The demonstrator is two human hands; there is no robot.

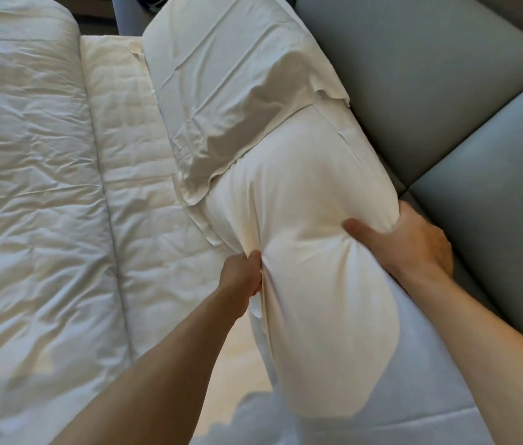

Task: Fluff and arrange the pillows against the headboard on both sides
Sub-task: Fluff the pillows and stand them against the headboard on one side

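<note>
A plump white pillow (pixel 311 239) stands on its long edge next to the grey padded headboard (pixel 430 91). My left hand (pixel 244 277) pinches a fold of its cover on the bed side. On the headboard side my right hand (pixel 414 245) grips it, thumb pressed into the front and fingers hidden behind. The pillow bulges between the two hands. A second white pillow (pixel 231 91), wrinkled and with a loose case flap, leans on the headboard just beyond and overlaps the far end of the first.
A thick white duvet (pixel 22 187) is rolled back along the left. Between it and the pillows lies a strip of bare white sheet (pixel 138 187). The headboard has a seam between two panels at right (pixel 478 130).
</note>
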